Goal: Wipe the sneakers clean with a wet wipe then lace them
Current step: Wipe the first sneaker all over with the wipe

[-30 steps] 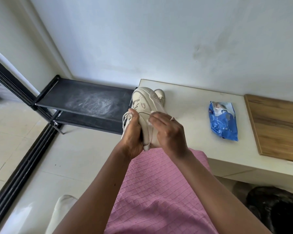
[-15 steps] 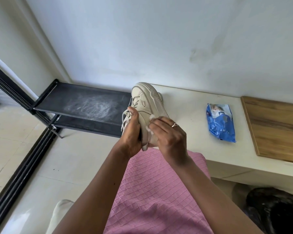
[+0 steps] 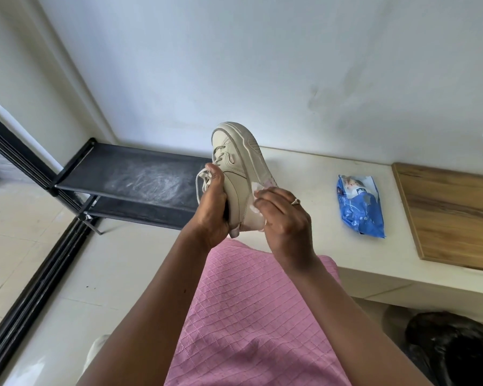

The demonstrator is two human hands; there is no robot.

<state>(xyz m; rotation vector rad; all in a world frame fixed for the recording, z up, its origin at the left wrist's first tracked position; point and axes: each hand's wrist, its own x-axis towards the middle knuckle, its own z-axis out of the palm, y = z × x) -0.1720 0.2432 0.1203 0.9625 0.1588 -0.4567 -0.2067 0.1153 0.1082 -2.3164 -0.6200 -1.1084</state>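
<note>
cream sneaker in left grip, wipe under right hand

Beige sneaker, wet wipe against it

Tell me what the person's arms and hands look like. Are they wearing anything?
Both arms are bare, with no sleeves, watch or bracelet showing: the left arm and the right arm. The right hand wears a small ring on one finger. The left hand shows no ring.

White ledge: wipe pack, wooden board
</note>
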